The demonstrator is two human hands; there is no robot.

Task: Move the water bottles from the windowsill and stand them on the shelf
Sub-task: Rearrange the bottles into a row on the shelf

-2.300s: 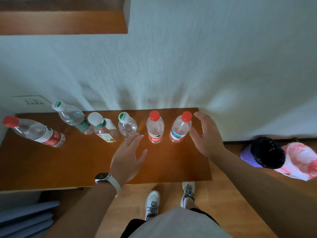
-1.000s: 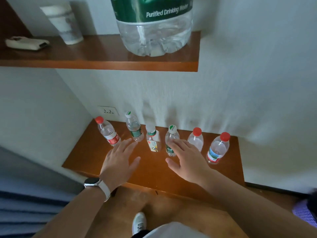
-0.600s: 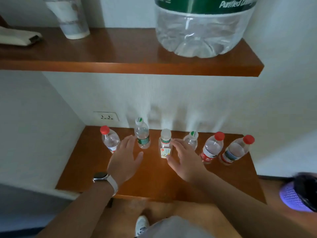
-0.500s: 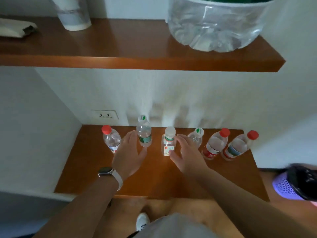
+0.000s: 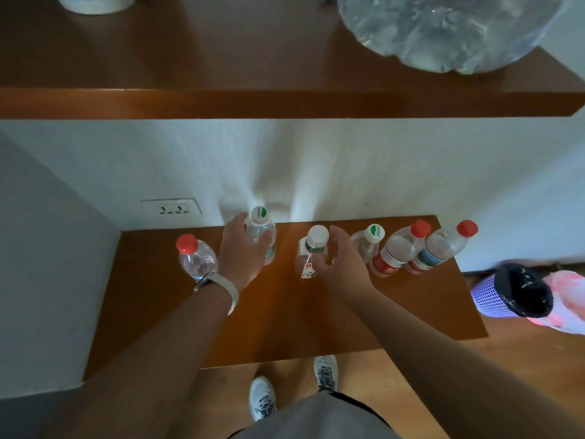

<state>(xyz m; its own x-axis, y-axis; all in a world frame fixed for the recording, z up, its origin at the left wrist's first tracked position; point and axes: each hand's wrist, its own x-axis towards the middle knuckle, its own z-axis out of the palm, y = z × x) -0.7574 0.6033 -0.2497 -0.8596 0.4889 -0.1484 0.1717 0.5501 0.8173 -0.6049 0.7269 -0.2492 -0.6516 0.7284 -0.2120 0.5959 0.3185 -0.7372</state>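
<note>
Several small water bottles stand in a row on the low wooden ledge (image 5: 285, 324) against the wall. My left hand (image 5: 240, 251) is wrapped around the green-capped bottle (image 5: 260, 217), second from the left. My right hand (image 5: 342, 264) curls around the white-capped bottle (image 5: 316, 237) beside it, thumb in front and fingers behind. A red-capped bottle (image 5: 196, 259) stands left of my left hand. To the right stand a small green-and-white-capped bottle (image 5: 368, 242) and two red-capped bottles (image 5: 399, 251) (image 5: 443, 245). The wooden shelf (image 5: 221, 103) hangs above.
On the shelf sit a large clear water jug (image 5: 443, 30) at the right and a white cup (image 5: 95, 1) at the left. A wall socket (image 5: 172, 209) is behind the ledge. A purple mesh basket (image 5: 512, 293) stands on the floor to the right.
Both hands have moved forward from hovering over the ledge and closed around two bottles: the left on the green-capped one, the right on the white-capped one. The view has tilted down.
</note>
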